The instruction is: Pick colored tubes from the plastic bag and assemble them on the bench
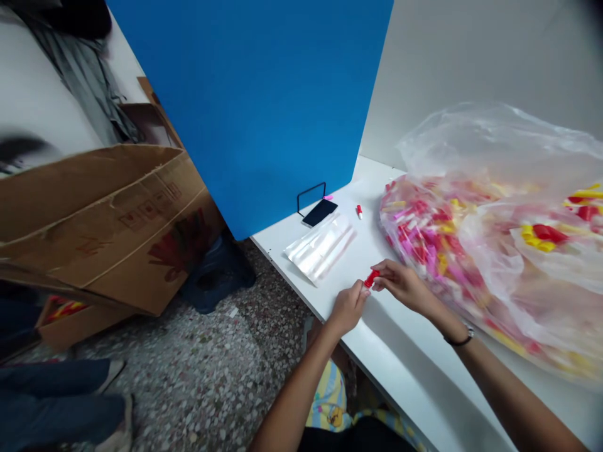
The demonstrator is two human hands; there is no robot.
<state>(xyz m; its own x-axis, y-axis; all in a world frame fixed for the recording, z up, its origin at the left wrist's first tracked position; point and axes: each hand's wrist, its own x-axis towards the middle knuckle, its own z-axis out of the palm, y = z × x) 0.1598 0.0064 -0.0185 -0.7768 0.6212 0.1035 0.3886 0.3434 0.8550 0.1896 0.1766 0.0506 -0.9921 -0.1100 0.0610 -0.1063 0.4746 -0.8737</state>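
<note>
Over the white table, both my hands meet at a small red plastic tube-like piece (371,279) whose exact kind I cannot make out. My left hand (348,307) is closed around its lower end. The fingertips of my right hand (399,284) pinch the upper end from the other side. Beyond my hands lies a similar small red and white piece (360,212). To the left of it is a stack of clear flat plastic bags (323,248), with a black phone (320,213) just behind.
A large clear plastic sack (433,232) of red, yellow, pink and white pieces takes up the table's right side. Behind the white table (391,342) stands a blue panel (264,113). Cardboard boxes (108,213) stand at left; another person's legs (61,402) show below them.
</note>
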